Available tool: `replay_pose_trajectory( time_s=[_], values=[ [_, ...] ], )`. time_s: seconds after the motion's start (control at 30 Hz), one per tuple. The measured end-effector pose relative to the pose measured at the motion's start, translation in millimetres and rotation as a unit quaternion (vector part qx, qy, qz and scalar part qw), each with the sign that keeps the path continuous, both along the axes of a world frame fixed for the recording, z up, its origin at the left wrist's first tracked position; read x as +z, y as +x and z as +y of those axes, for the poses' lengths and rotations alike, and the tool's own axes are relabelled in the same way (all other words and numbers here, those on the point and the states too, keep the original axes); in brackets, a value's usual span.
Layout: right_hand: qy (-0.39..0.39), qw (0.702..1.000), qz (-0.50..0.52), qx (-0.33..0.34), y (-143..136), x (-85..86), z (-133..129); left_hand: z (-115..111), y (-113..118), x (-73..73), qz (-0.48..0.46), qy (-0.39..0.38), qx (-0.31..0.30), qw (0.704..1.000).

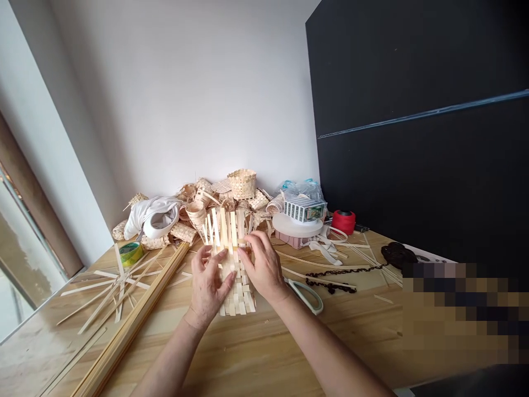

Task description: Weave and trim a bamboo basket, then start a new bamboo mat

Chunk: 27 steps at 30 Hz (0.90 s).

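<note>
A half-woven basket (239,300) of pale wood strips stands in front of me, its loose strip ends pointing up and away. My left hand (209,284) holds its left side, thumb low on the weave and fingers bent near the upper edge of the woven part. On the right side, my right hand (262,264) pinches at the weave between thumb and forefinger, where a thin weaving strip (235,248) seems to run across. The fingertips partly hide that strip. Scissors with pale handles (312,300) lie just right of my right wrist.
Several finished baskets (242,184) are heaped against the wall. A long bundle of strips (136,314) and crossed loose strips (122,281) lie left, beside a roll of tape (131,253). At right are stacked boxes (303,210), red thread (343,222) and dark braided cord (343,272).
</note>
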State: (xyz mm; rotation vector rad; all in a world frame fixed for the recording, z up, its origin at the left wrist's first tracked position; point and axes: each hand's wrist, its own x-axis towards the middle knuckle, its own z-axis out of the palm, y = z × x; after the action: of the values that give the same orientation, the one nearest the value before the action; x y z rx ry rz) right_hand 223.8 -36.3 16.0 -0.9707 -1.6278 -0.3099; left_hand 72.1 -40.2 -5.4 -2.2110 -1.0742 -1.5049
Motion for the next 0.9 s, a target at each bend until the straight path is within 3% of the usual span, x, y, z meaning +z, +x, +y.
replay_pose_trajectory(
  time_s=[0.23,0.9],
  values=[
    [-0.015,0.999,0.040,0.018,-4.7,-6.4,3.3,7.2,-4.7,17.2,0.020,0.017,-0.030,0.999],
    [0.000,1.000,0.030,0.006,-4.2,-0.4,5.1,10.9,4.2,10.4,-0.065,-0.029,0.006,0.997]
  ],
)
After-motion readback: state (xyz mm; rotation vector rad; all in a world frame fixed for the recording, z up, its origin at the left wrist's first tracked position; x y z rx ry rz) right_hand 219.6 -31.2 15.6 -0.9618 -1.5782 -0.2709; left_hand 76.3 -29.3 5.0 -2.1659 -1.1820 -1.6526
